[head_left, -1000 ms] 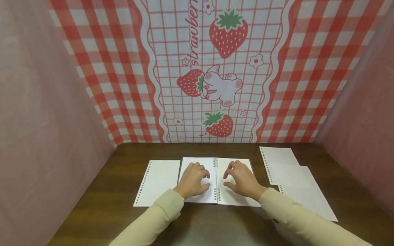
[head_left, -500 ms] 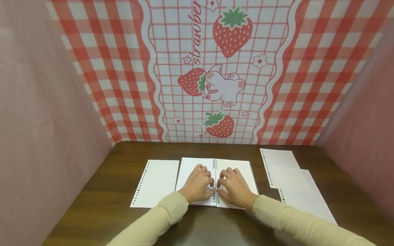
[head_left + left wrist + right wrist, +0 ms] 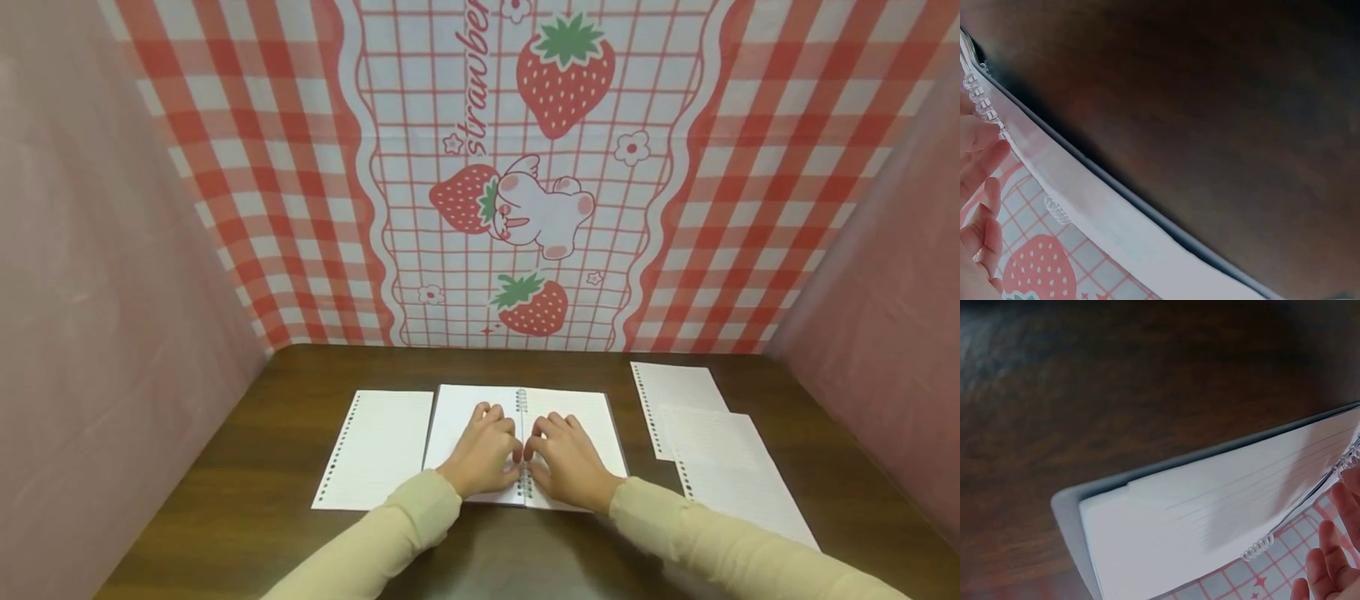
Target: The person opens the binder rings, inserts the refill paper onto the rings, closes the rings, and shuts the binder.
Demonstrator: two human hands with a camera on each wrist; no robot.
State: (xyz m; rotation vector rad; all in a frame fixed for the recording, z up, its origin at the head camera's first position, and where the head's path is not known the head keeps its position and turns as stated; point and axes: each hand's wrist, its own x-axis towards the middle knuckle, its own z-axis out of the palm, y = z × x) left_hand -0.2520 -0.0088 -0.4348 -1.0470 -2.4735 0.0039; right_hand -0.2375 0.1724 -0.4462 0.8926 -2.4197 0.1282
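Two hands in the middle, and both are at work on the one notebook (image 3: 468, 408), which lies spread flat beneath them. The left hand (image 3: 482, 454), fingers bent and only a small gap left between thumb and forefinger, pinches at the lower rings (image 3: 1349, 461); and here's the right hand (image 3: 570, 462) facing it, just as nearly closed, pinching the same rings from its own side. Two sets of rings on this spine: the upper rings (image 3: 1258, 547) sit just beyond the fingers. Ruled lines show on the page under the right hand.

Three loose sheets on the table (image 3: 247, 467), count them! One, the left sheet (image 3: 382, 442), lies left of the left hand, just beside the notebook. Two more are out to the right of the right hand: the far sheet (image 3: 678, 387), and the near sheet (image 3: 727, 458) overlapping it. All three carry a row of holes down the left edge.

Up beyond the hands, one checked cloth (image 3: 787, 125): three strawberries, one white rabbit, three flowers, the top one cut by the frame. And the lettering (image 3: 472, 83), running sideways, reads "strawber" before the edge crops it.
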